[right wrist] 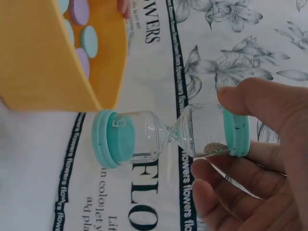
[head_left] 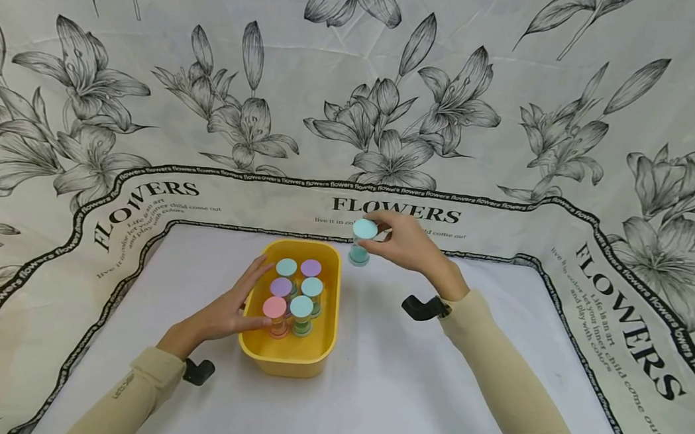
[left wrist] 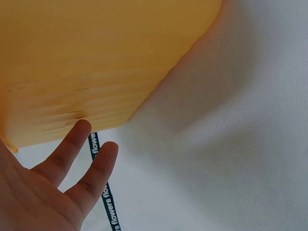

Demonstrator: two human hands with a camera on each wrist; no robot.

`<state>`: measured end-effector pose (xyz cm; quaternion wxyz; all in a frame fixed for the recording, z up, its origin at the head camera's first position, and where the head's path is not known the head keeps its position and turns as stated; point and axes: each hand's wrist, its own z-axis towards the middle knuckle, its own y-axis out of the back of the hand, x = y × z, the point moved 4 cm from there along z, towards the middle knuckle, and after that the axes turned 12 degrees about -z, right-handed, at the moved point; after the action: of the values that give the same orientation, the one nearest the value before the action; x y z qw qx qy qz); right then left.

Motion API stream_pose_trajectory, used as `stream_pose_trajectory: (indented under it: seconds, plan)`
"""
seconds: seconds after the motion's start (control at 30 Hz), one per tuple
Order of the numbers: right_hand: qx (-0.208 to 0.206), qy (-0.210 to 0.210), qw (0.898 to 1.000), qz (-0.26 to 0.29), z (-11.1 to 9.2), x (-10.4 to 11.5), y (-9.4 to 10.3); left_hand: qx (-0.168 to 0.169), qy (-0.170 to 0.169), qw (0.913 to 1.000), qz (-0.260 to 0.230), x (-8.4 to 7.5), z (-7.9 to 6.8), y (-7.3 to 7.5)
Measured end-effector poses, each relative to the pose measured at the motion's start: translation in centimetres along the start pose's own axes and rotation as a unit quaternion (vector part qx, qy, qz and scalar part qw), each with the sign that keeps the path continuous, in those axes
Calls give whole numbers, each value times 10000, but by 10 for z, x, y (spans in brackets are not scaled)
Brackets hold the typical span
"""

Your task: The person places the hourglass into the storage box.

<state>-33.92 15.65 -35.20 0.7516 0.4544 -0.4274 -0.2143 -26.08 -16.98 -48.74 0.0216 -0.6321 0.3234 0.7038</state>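
Note:
My right hand (head_left: 402,240) pinches a teal-capped sand timer (head_left: 360,244) by its upper cap, thumb on one side and fingers on the other. The timer is upright, to the right of the bin's far end. In the right wrist view its clear glass sand timer (right wrist: 168,132) body shows, teal sand in the lower bulb. My left hand (head_left: 222,319) holds the left rim of a yellow bin (head_left: 332,309), its thumb reaching over the rim beside a pink-capped sand timer (head_left: 275,309). Two straight fingers (left wrist: 98,178) stand outside the bin wall in the left wrist view.
Inside the bin, several sand timers stand upright, among them a purple-capped timer (head_left: 311,268) and a teal-capped timer (head_left: 301,307). A white cloth (head_left: 396,392) covers the table. Behind it rises a flower-printed cloth (head_left: 252,204). A black wrist mount (head_left: 424,308) juts from the right sleeve.

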Motion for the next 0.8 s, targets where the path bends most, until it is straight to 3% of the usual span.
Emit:
stream_pose_trajectory:
  seconds: [0.4,0.8]
  plan:
    - [497,1149,9921,115,-7,62,-2,-53,107,9999,40,-2,-4,-4]
    - [1631,1925,9675,153,-20,103,-32,-68,149,9999,17,-5,-7,-6]
